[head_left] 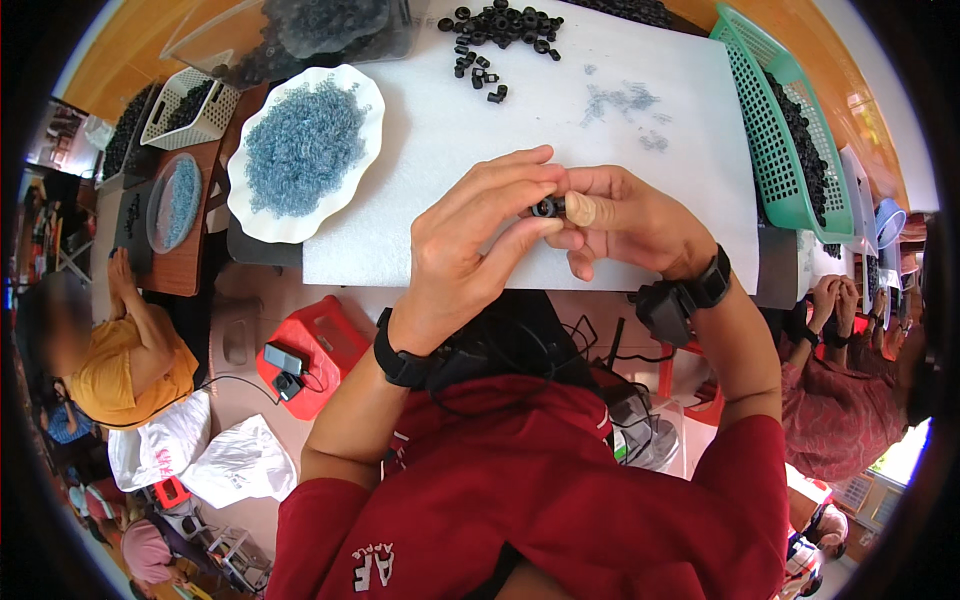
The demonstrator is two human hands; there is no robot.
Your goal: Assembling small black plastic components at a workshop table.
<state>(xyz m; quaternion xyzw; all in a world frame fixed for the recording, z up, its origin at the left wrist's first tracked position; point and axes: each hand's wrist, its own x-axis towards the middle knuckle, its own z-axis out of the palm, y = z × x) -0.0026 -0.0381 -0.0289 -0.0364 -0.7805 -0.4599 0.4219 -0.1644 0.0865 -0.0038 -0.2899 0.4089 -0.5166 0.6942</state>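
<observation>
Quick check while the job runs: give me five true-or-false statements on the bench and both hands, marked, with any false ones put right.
1. The left hand and right hand are both at one small black part. True.
2. The plate is heaped with black rings. False: the plate holds bluish pieces.
3. A green basket stands at the right end of the white mat. True.
4. The loose black parts lie along the mat's near edge. False: the loose black parts lie toward its far side.
5. Both wrists are bare. False: each wears a black band.
</observation>
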